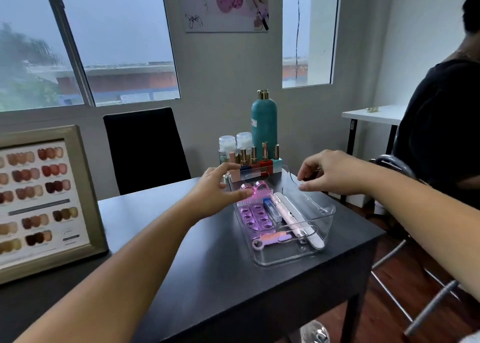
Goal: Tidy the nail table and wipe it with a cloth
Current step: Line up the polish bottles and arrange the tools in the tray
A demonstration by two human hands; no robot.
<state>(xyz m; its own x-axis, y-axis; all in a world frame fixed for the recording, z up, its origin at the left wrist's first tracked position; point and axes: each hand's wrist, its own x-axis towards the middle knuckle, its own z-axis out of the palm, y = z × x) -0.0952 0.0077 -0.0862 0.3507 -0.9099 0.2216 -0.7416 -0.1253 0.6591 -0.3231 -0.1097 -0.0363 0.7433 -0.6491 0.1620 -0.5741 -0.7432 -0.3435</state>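
Head view: the clear rectangular plastic tray point(298, 258) of nail tools rests on the dark grey table point(207, 264). Left hand point(217, 193), fingers spread and empty, hovers at its left rim; right hand point(335, 172), loosely curled and empty, hovers over its far right corner.

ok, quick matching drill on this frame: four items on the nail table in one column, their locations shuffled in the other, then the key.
Items
1. purple toe separators
2. teal bottle
3. nail colour chart
4. nail polish bottles

Places
A. standing behind the polishes, by the wall
B. in a row at the far end of the clear tray
C. propped at the table's left side
D. lying inside the clear tray

Pairs: 1-D, 2-A, 3-C, 4-B
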